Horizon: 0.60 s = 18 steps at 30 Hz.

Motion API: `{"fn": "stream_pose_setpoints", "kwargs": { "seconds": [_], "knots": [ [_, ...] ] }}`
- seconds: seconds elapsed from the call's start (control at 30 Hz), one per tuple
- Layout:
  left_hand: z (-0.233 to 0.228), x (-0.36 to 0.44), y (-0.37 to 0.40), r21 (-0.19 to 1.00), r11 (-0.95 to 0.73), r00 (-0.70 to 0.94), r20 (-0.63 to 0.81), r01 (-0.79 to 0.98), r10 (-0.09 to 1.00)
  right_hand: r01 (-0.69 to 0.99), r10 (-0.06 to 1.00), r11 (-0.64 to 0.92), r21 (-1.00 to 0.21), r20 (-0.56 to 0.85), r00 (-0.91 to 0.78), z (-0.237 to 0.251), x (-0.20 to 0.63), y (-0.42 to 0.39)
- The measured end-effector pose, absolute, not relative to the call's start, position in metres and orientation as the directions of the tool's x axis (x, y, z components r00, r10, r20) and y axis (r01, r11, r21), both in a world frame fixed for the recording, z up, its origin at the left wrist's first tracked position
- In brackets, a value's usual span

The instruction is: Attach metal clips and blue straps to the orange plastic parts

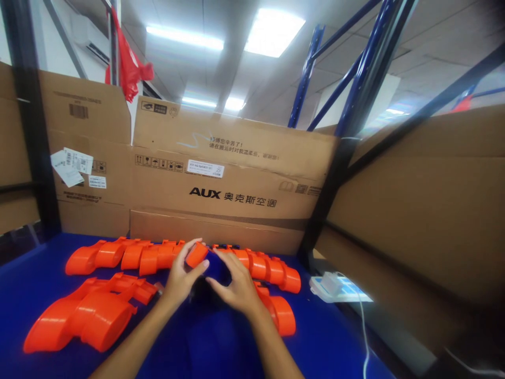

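Nearest, 2 bare forearms reached in from the bottom edge over the blue table cover.

Left hand: curled, thumb and forefinger pinching a small orange piece raised a little above the table. Right hand: fingers spread and bent downward over a dark object lying between the 2 hands; whether it gripped that object could not be told. The orange piece was just beside the right fingertips, apart from the rows behind it.

Near left: a stack of large orange plastic shells, lying flat, untouched. Near right, partly hidden by the right wrist: more orange shells, at least 2, overlapping.

Middle: a row of orange shells nested one into the next across the table, running on behind the hands to the right.

Progress, as a judgement: 1 piece was in hand and being fitted or checked; the long nested row looked already handled, the near left stack looked left to do. Which pile was finished could not be settled.

Right edge of table: a white device with a white cable.

Far: cardboard cartons as a back wall, blue rack uprights, ceiling lights.
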State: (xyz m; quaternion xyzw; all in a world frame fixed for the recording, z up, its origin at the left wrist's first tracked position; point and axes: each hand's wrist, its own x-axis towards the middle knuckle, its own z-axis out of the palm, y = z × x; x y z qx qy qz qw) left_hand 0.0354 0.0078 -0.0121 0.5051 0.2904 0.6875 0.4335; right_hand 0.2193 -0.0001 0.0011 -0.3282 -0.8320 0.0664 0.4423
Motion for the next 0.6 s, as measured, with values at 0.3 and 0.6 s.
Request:
{"fn": "stream_pose_setpoints", "kwargs": {
  "seconds": [0.3,0.6],
  "knots": [
    [-0.0070,0.0351,0.0041,0.832,-0.485,-0.183,0.450,-0.270,0.874,0.520,0.547,0.797,-0.306,0.731,-0.408,-0.0019,0.2209,0.0046],
    [-0.0141,0.0330,0.0086,0.851,-0.474,-0.225,0.428,-0.226,0.875,0.522,0.551,0.794,-0.312,0.731,-0.401,-0.0017,0.2184,0.0011]
  ]
}}
